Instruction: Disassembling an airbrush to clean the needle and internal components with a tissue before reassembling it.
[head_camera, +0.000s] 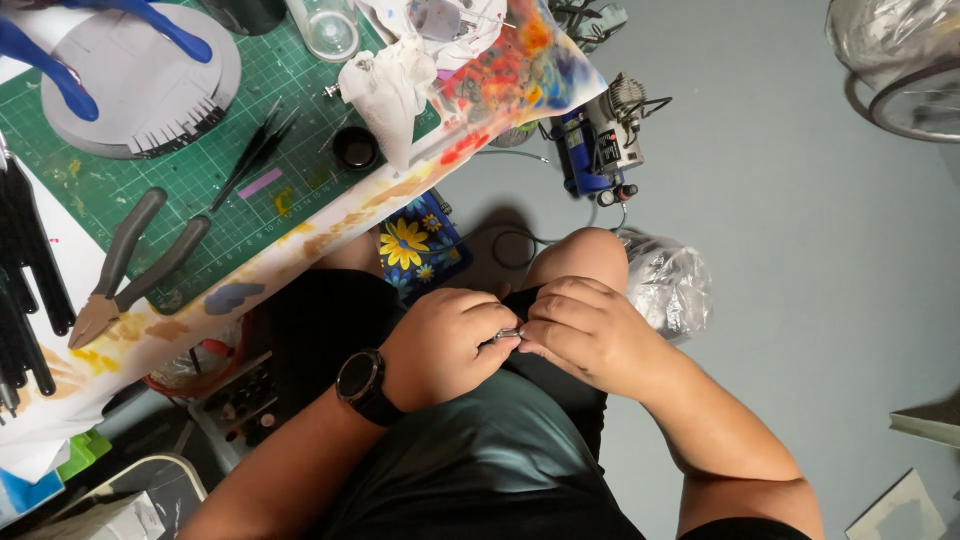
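Both of my hands meet over my lap, above black shorts and a dark green shirt. My left hand (447, 343), with a black watch (362, 385) on the wrist, is curled with its fingers closed. My right hand (583, 329) is curled against it. Between the fingertips of both hands sits a small silvery metal piece (508, 334), mostly hidden by the fingers. What kind of piece it is cannot be told.
A green cutting mat (290, 130) on a paint-stained table at the left holds grey-handled pliers (135, 262), black tweezers (255, 150), a small black cap (355, 147), a crumpled white tissue (385, 90) and a grey round model part (140, 85). A blue compressor (600, 145) and a plastic bag (668, 285) sit on the grey floor.
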